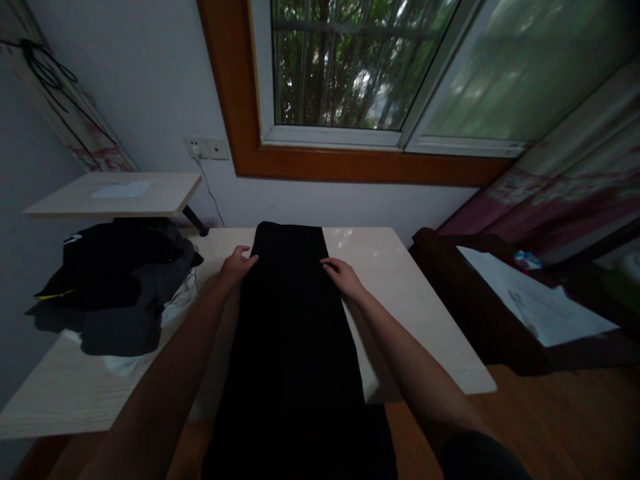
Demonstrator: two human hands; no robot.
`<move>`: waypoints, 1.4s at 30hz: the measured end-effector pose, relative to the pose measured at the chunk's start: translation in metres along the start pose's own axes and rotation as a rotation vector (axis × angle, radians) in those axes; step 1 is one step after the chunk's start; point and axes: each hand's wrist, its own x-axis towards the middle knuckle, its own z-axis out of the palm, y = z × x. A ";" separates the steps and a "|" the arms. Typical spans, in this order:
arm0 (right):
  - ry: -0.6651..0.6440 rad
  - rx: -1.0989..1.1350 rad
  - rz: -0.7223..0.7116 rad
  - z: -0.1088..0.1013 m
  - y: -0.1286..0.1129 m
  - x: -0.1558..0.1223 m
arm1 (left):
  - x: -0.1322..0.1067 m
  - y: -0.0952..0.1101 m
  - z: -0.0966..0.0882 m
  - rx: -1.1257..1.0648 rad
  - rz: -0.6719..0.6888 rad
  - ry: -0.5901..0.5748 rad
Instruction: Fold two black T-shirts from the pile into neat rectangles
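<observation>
My left hand [238, 265] and right hand [344, 277] are bare, my forearms [413, 357] too; above the right one sits a dark sleeve [480, 457].

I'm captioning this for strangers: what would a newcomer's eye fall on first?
The long black cloth stands out centrally on the pale wooden table, left hand and right hand at its sides. Next come the bright glass window with its orange-brown frame beyond the table, and the rumpled black-and-grey clothes pile at left.

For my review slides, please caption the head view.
Left hand and right hand at opposite edges of a black cloth on a pale table.
</observation>
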 end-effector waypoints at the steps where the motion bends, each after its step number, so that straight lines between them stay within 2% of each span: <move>1: -0.027 0.013 -0.003 -0.002 -0.002 -0.009 | 0.001 -0.003 -0.002 0.005 -0.002 -0.049; 4: -0.081 0.048 0.019 -0.006 -0.005 -0.028 | 0.004 -0.010 -0.004 -0.014 0.008 -0.134; 8: -0.010 0.101 0.096 -0.001 -0.004 -0.033 | 0.004 -0.009 0.001 -0.051 0.028 -0.072; 13: 0.109 0.023 0.153 0.009 -0.002 -0.012 | 0.006 0.000 0.010 -0.072 0.018 0.030; 20: 0.095 -0.092 0.137 0.013 -0.006 0.026 | 0.016 0.007 0.009 -0.059 0.003 0.145; 24: 0.150 -0.255 0.096 0.015 -0.025 0.019 | 0.008 0.003 0.000 -0.033 0.101 0.172; 27: 0.183 -0.413 -0.026 0.021 -0.055 -0.003 | -0.002 -0.007 -0.006 0.051 0.281 0.146; 29: 0.136 -0.439 -0.181 0.028 -0.080 -0.021 | -0.007 -0.015 -0.007 0.116 0.412 0.095; 31: 0.037 -0.439 -0.317 0.039 -0.104 -0.040 | -0.012 -0.021 -0.008 0.149 0.475 0.043; 36: -0.454 -0.295 -0.665 0.071 -0.145 -0.076 | -0.022 -0.019 -0.007 0.138 0.468 -0.066; 38: -0.549 -0.291 -0.726 0.078 -0.153 -0.083 | -0.025 -0.015 -0.008 0.114 0.443 -0.090; 42: -0.604 -0.349 -0.719 0.078 -0.162 -0.086 | -0.028 -0.011 -0.008 0.044 0.409 -0.132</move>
